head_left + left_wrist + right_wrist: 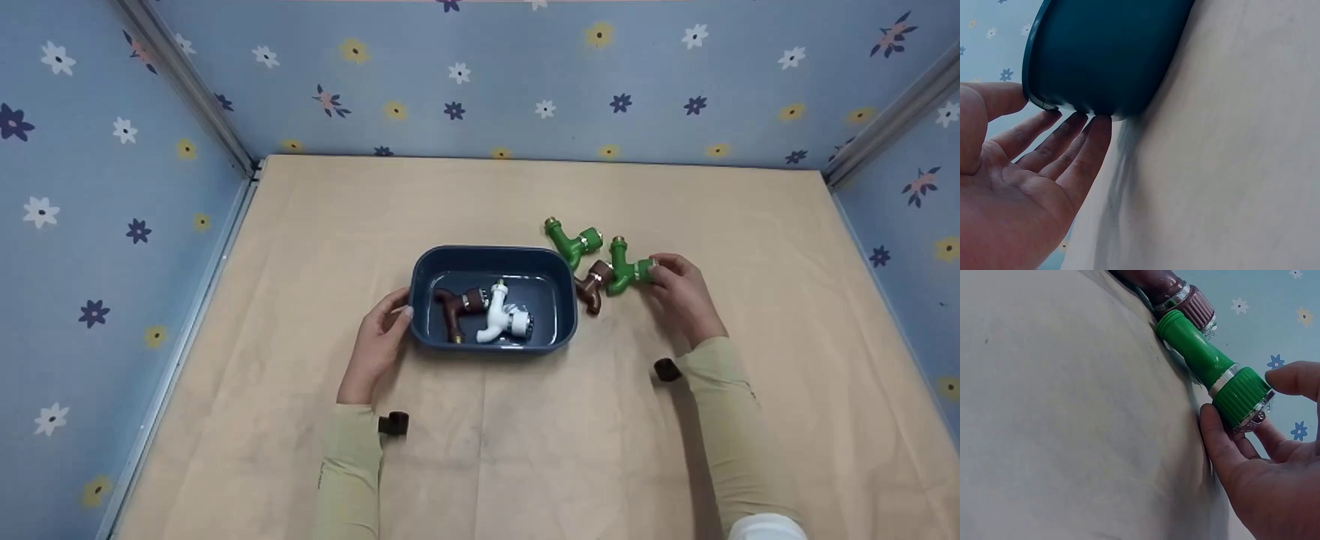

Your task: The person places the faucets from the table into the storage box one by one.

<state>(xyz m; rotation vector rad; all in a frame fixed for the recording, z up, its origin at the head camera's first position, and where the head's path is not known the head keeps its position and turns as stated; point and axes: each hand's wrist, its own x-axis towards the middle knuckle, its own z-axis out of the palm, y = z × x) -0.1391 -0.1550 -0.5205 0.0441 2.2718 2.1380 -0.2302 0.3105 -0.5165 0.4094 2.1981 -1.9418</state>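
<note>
A dark blue rectangular basin [491, 348] stands on the table, with a brown tap [451, 311] and a white tap [496, 315] lying inside. At the basin's left end, my left hand [379, 337] touches the outer wall with fingertips and thumb; the left wrist view shows the fingers fairly straight against the basin [1100, 56]. My right hand [686, 296] holds the knob end of a green tap [621, 270] between thumb and fingers, right of the basin. In the right wrist view, the green tap's knob [1241, 396] sits between the fingertips.
Beside the basin's right end lie another green tap [574, 244] and a second brown tap [594, 285], close to the held one. A beige cloth [480, 450] covers the table. Blue flowered panels [495, 82] enclose the back and both sides.
</note>
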